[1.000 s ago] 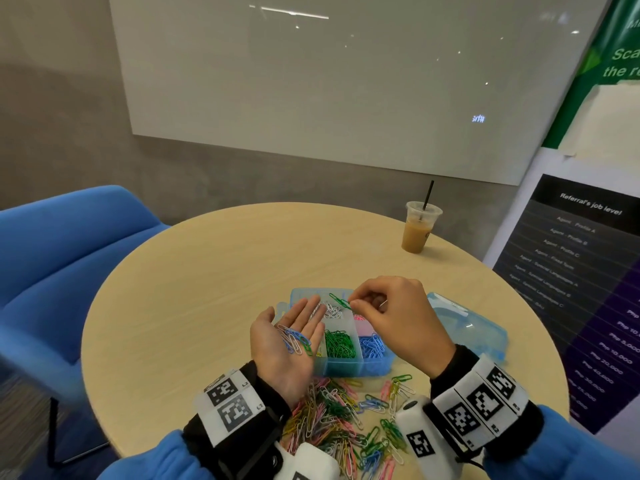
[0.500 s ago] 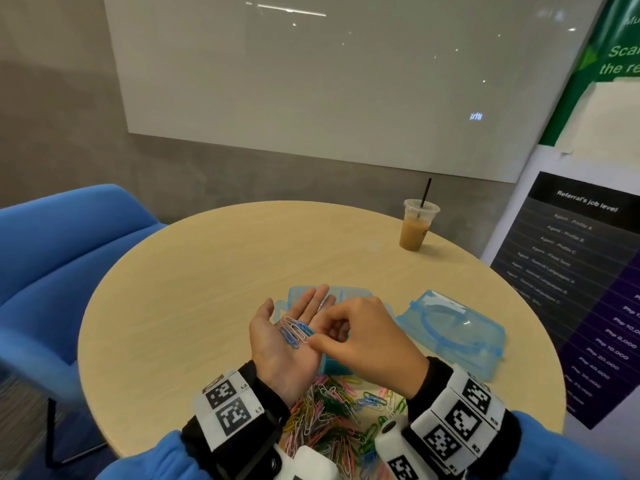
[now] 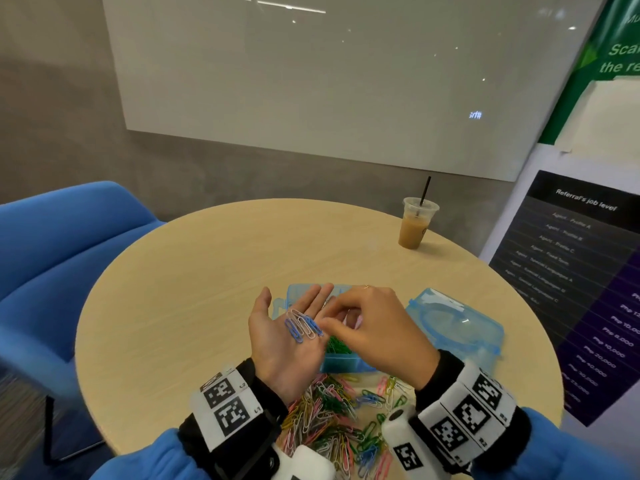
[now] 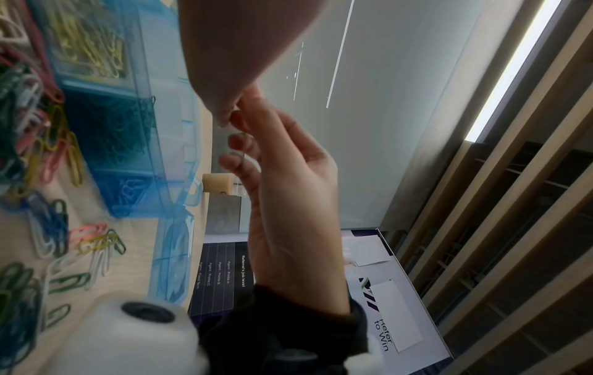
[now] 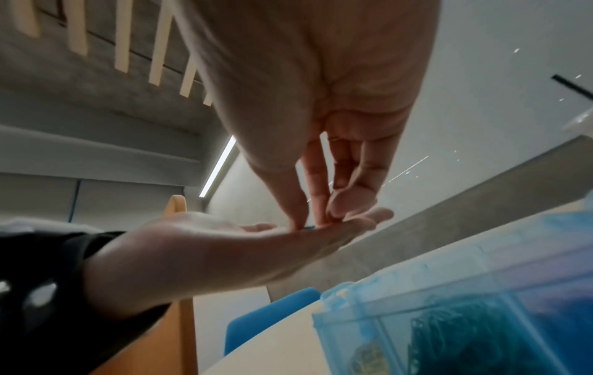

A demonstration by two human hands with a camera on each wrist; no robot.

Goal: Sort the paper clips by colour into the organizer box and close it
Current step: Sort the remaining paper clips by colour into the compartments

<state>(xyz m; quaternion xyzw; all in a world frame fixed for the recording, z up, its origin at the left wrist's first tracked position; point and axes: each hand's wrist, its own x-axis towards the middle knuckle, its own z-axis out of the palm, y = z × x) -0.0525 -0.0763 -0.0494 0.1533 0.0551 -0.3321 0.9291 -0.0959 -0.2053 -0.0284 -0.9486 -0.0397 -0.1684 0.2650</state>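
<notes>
A: The left hand [image 3: 287,337] lies flat, palm up, fingers straight, with a few blue and white paper clips [image 3: 302,325] resting on it. The right hand [image 3: 374,336] reaches across, thumb and forefinger drawn together at one blue clip at the edge of that palm.

B: And the organizer box [image 3: 341,362]?

A: On the round table [image 3: 180,289], just behind both hands, mostly hidden by them. From the head view only the green compartment shows. The detached lid [image 3: 457,327] lies to its right.

B: Do the wrist views add anything?

A: The left wrist view shows the box side-on: yellow clips in one compartment, green in the next, blue in the third. The right wrist view shows the fingertips [image 5: 300,218] touching the palm from below. Only the head view shows the mixed pile of clips [image 3: 339,420] near the table edge, and the iced coffee cup [image 3: 415,225] well apart.
</notes>
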